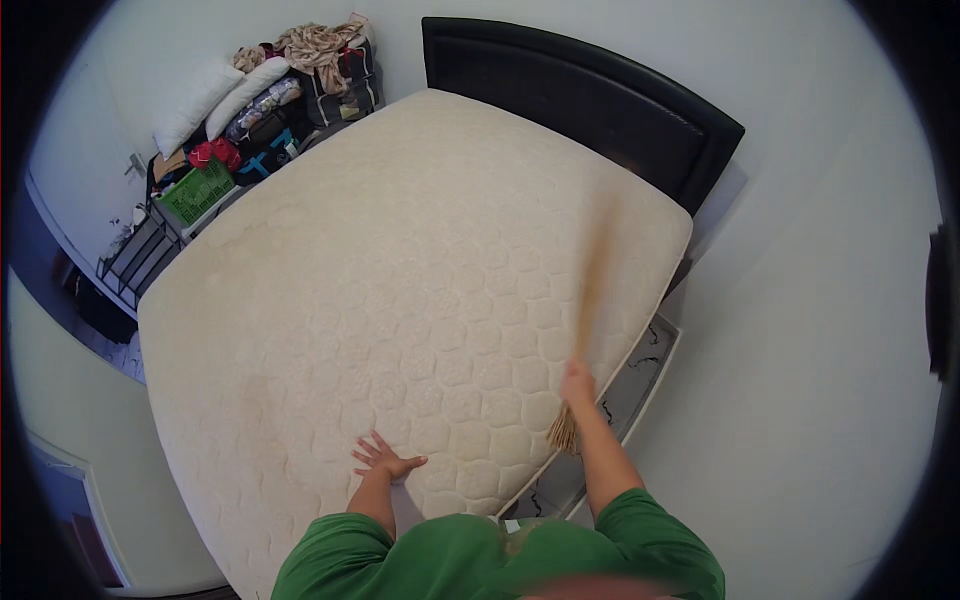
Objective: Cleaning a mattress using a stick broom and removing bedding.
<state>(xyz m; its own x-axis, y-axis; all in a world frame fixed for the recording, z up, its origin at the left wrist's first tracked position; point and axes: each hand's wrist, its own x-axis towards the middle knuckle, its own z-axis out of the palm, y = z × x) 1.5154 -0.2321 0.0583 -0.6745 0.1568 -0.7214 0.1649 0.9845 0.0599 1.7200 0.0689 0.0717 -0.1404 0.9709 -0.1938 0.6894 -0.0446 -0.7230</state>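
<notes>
Right hand [577,383] gripped on blurred straw broom [590,300] over the bare quilted mattress [400,280], left hand [380,458] spread flat on it near its edge; green crate [197,192], contents unclear, in the corner pile by two pillows [215,100].

We are seeing no signs, no screens and no labels clear enough to make out. What packaging there is, we are finding in the heap at the far left, beyond the far left corner of the mattress [400,280]. A clear plastic-wrapped bundle [265,103], long and rounded with pale and dark contents showing through, is lying just beside two white pillows [215,95] and against dark bags [345,95]. Nearer to us, a rectangular green slatted crate [197,192] is standing by the mattress edge. A flat brown piece like cardboard [168,165] is lying just left of it; we are not making out whether it is a box.
</notes>
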